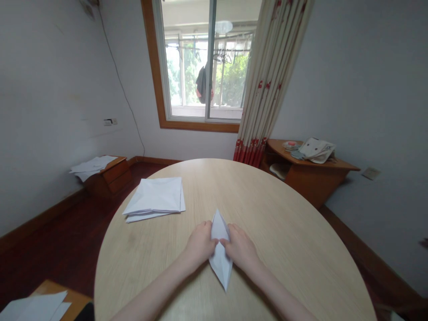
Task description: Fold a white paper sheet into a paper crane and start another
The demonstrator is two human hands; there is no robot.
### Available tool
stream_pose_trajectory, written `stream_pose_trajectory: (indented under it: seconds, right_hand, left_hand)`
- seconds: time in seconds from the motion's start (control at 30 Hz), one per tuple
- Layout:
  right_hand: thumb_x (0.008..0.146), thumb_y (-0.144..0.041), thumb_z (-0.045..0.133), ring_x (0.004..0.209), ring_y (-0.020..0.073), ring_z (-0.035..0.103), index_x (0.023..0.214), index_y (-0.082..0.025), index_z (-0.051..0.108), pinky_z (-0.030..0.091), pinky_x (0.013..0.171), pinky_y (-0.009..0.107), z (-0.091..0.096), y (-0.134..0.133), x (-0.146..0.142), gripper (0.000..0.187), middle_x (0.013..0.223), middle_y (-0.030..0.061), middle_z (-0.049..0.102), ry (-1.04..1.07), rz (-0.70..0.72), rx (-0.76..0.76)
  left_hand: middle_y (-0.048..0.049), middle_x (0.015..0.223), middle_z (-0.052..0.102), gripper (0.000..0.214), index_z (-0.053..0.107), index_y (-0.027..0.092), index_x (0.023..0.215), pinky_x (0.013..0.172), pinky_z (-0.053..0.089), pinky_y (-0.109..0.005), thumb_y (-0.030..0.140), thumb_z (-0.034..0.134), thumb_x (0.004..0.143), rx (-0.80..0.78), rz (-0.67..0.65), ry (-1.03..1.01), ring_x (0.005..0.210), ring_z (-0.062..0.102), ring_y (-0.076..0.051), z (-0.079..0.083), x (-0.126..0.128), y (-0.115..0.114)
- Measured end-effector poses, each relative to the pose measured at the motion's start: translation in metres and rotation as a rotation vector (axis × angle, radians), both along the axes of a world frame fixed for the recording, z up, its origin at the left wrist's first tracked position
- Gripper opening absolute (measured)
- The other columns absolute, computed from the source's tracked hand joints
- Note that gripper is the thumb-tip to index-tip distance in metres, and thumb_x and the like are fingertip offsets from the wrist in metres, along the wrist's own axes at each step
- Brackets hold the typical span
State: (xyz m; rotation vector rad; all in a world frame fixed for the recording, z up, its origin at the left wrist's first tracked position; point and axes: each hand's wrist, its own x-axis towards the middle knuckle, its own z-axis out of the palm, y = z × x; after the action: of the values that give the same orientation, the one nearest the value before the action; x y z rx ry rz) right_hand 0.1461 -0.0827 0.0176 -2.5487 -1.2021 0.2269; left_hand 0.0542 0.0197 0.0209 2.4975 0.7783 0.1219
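A white sheet of paper folded into a long diamond [221, 263] lies near the middle of the round table, one point away from me and one toward me. My left hand [202, 243] grips its left edge, with the thumb on top near the centre. From the other side, my right hand [241, 247] holds the right edge in the same way, and the two thumb tips almost meet. The fingers under the paper are partly hidden. Left of my hands rests a stack of white paper squares [157, 196], creased and slightly uneven.
The round wooden table [284, 232] fills the foreground. At left stands a small drawer cabinet [115, 176] with papers on it; more white papers [36, 307] lie at lower left. A corner desk [310, 183] holding a cloth bag [317, 149] is at right, beside a curtain [267, 84].
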Motion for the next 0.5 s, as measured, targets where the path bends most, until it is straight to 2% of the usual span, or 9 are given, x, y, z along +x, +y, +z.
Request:
stream_pose_trajectory:
  seconds: [0.2,0.5]
  right_hand:
    - [0.084,-0.019,0.054,0.105,0.0281,0.057,0.101,-0.014,0.058,0.042,0.077,0.033,0.0022,0.0005,-0.0037,0.018,0.109,0.0131,0.062,-0.007,-0.021,-0.030]
    - [0.084,-0.015,0.053,0.104,0.0266,0.058,0.104,-0.016,0.057,0.041,0.076,0.031,0.0013,-0.0009,-0.0004,0.021,0.109,0.0121,0.062,0.004,-0.008,-0.064]
  left_hand:
    - [-0.0114,0.111,0.059,0.022,0.054,0.014,0.104,0.086,0.038,-0.029,0.015,0.060,0.082,0.017,0.005,0.007,0.107,0.053,-0.025,-0.0031,-0.0006,-0.0020]
    - [-0.0100,0.106,0.058,0.022,0.054,0.013,0.099,0.084,0.039,-0.028,0.005,0.056,0.079,-0.005,-0.034,-0.010,0.103,0.054,-0.024,-0.0029,-0.0044,0.0016]
